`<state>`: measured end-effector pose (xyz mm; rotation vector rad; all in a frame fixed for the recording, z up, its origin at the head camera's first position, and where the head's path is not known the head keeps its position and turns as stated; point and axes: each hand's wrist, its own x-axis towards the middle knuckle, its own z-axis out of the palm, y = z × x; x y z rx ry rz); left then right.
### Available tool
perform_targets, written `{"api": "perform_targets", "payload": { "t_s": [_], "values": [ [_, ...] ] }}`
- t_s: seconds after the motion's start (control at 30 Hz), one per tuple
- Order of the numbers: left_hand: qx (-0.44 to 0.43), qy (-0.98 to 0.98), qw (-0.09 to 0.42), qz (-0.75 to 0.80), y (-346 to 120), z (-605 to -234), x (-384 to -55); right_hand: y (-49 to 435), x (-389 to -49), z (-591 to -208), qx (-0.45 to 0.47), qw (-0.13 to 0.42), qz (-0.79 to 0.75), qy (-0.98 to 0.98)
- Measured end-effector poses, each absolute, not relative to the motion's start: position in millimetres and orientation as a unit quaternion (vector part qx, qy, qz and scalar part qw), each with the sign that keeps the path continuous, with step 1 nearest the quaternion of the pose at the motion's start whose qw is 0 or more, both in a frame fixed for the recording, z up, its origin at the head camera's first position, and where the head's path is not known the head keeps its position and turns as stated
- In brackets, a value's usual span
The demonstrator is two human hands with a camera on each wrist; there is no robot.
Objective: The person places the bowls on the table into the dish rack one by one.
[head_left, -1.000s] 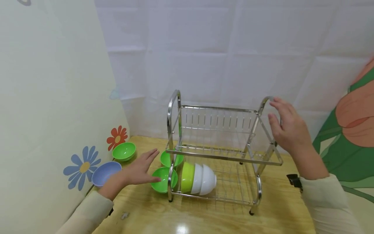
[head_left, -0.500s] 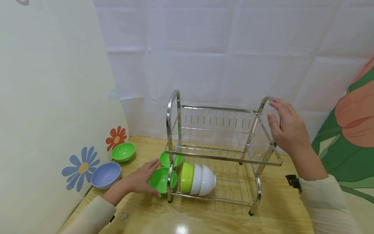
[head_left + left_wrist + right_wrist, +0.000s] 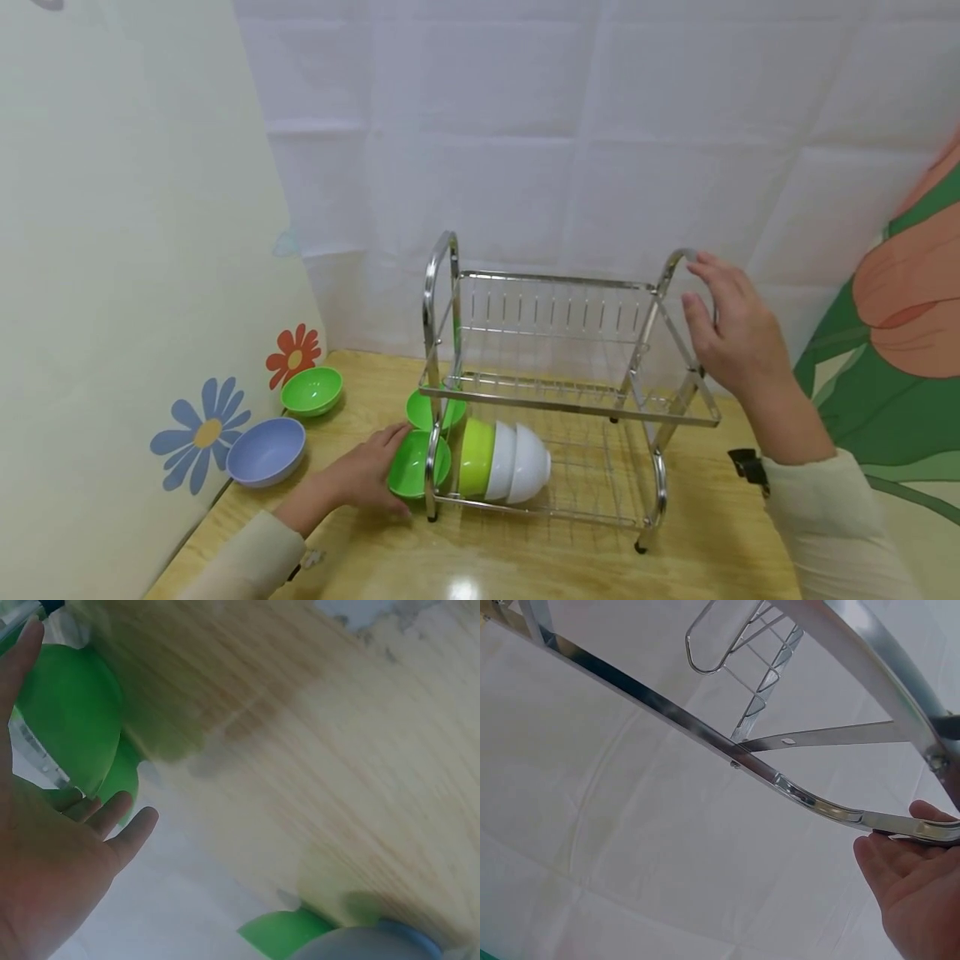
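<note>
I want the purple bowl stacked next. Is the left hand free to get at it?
Probably yes: the purple bowl sits uncovered on the table, beside the left hand, which first must leave the green bowl it touches.

Three green bowls (image 3: 411, 463), one lavender bowl (image 3: 265, 451), three nested bowls (image 3: 501, 459) and one dish rack (image 3: 564, 403) were there
</note>
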<state>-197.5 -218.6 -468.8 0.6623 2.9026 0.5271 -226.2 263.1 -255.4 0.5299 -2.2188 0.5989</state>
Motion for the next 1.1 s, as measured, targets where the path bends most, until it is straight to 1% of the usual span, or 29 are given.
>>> {"api": "perform_targets", "payload": {
  "t_s": [0.13, 0.37, 0.57, 0.83, 1.1],
  "values": [
    [0.211, 0.96, 0.059, 0.177, -218, -476, -199, 262, -226, -255, 0.207, 0.383, 0.236, -0.869],
    [0.203, 0.96, 0.041, 0.186, -216, -484, -197, 262, -228, -256, 0.21, 0.387, 0.237, -0.866],
    [0.198, 0.959, 0.032, 0.201, -214, -487, -196, 261, -226, -254, 0.202, 0.374, 0.238, -0.873],
    [0.219, 0.953, -0.004, 0.212, -212, -494, -197, 261, -224, -254, 0.197, 0.378, 0.236, -0.873],
    [0.216, 0.953, -0.006, 0.214, -214, -498, -199, 261, -223, -255, 0.198, 0.379, 0.239, -0.872]
  ]
}}
